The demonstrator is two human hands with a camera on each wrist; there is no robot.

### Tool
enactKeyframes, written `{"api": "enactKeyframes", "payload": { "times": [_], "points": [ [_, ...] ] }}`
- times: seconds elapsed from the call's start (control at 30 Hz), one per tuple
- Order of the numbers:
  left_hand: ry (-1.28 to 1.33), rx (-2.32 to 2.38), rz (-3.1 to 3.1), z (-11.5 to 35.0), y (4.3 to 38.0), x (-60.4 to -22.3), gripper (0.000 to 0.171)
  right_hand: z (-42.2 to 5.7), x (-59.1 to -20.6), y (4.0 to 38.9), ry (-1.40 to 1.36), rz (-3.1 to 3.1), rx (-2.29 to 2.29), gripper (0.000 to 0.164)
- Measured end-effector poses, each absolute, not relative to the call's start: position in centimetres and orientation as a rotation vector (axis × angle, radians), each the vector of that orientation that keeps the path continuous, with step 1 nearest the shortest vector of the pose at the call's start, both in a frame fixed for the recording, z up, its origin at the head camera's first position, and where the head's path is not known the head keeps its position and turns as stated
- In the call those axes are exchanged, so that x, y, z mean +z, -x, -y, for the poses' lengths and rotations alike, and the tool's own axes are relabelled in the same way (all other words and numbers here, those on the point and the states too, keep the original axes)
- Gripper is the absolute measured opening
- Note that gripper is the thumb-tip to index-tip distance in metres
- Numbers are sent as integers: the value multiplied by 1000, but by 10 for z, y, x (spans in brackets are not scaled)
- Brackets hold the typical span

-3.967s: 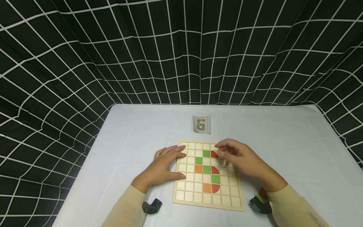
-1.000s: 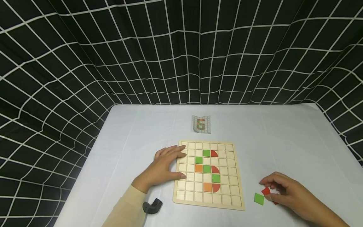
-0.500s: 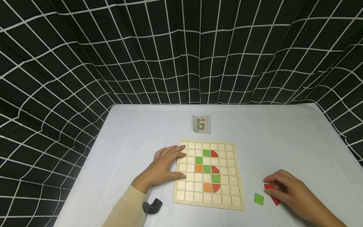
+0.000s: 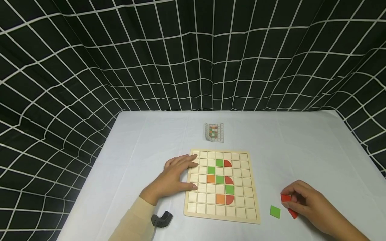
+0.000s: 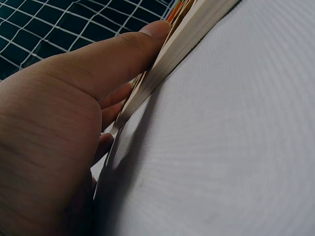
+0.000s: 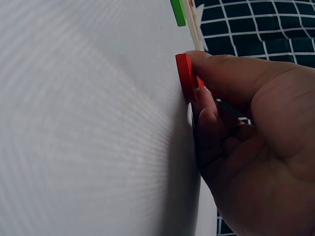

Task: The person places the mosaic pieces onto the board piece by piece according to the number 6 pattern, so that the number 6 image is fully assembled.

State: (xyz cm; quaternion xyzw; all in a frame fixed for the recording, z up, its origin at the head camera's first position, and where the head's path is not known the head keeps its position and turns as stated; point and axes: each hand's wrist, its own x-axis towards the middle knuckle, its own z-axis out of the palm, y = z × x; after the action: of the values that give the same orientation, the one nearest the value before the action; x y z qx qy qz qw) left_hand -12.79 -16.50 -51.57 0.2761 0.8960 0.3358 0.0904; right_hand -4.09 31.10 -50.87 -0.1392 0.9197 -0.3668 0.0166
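In the head view my left hand (image 4: pixel 175 177) lies over the left edge of a wooden grid board (image 4: pixel 193 207), fingers spread; the left wrist view shows its thumb (image 5: pixel 113 56) on the rim. Green squares, orange squares and red quarter-circle tiles sit in several cells of the board. To the right, my right hand (image 4: pixel 310 204) pinches a red tile (image 4: pixel 285 198) between thumb and index finger, low over the table. Another red tile (image 4: pixel 293 213) lies just under the thumb, partly covered. A loose green square tile (image 4: pixel 275 211) lies left of that hand.
Behind the board lies a small printed pattern card (image 4: pixel 214 132) with a curled corner. A black curved object (image 4: pixel 162 219) is beside the left sleeve. White cloth covers the table (image 4: pixel 144 144), and a dark gridded curtain (image 4: pixel 193 67) surrounds it.
My right hand has left the red tile in the board's upper part and come to the loose tiles at right. Lately it has shifted slightly right, turning a red tile. My left hand stays still.
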Motion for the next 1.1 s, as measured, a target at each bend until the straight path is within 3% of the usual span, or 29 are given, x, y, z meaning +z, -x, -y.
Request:
{"api": "enactKeyframes", "payload": {
  "times": [0.27, 0.63, 1.1],
  "points": [
    [-822, 993, -2666, 165, 128, -515, 72, -307, -502, 39, 267, -2782, -1074, 32],
    [-822, 988, -2670, 166, 128, -516, 73, -303, -496, 46, 251, -2831, -1031, 26],
    [-821, 986, -2661, 165, 129, -515, 73, -290, -488, 62, 406, -2921, -1199, 37]
  ]
}}
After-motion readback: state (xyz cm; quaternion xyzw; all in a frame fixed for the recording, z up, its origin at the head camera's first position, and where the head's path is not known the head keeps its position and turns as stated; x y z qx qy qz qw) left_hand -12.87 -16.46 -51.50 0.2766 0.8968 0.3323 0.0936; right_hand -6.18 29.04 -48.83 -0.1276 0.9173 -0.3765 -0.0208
